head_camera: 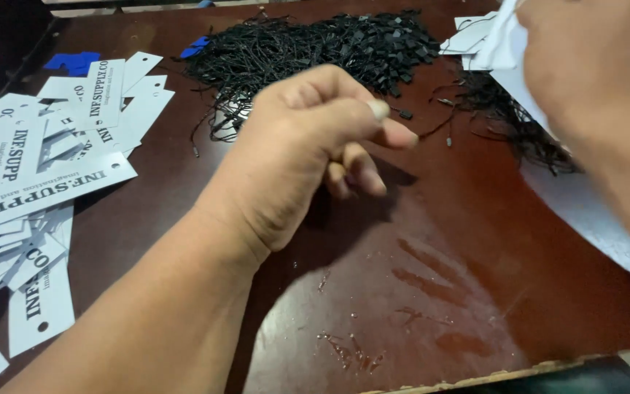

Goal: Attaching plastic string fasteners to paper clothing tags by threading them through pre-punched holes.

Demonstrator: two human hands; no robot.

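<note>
Nearest me, the dark red table (432, 306) shows wet smears along its chipped front edge. Above it I see the left hand (308, 146), thumb pinched against forefinger, other fingers curled; whether anything sits in the pinch I cannot tell. A spread of white hang tags (30, 182) lies to its left. The right hand (599, 80), blurred at upper right, grips white tags (501, 44). Farthest back, just past the left hand, lies the heap of black string loops (308, 47).
</note>
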